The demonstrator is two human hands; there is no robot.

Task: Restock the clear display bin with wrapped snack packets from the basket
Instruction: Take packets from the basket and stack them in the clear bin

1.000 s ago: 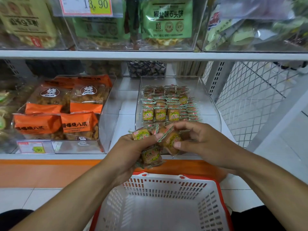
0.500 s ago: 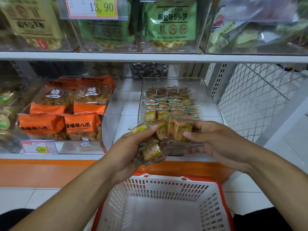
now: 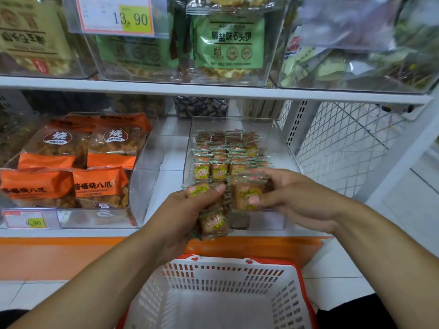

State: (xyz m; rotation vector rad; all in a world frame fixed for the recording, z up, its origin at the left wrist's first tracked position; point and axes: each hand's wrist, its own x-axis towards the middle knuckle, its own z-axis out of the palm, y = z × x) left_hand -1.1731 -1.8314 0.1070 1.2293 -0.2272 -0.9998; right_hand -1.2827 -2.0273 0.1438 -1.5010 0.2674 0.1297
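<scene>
Green-edged wrapped snack packets [image 3: 219,170] stand in rows inside the clear display bin [image 3: 282,138]; the white basket [image 3: 221,295] looks empty.

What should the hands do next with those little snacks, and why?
Probably the right hand should set its packets into the clear bin, in front of the neat rows. The left hand holds more, and the basket looks empty.

Single head-worn wide-angle view, facing forward and down, close to the lower shelf [image 3: 71,232]; the upper shelf [image 3: 213,91] crosses the frame's top, basket [image 3: 228,276] directly beneath.
</scene>
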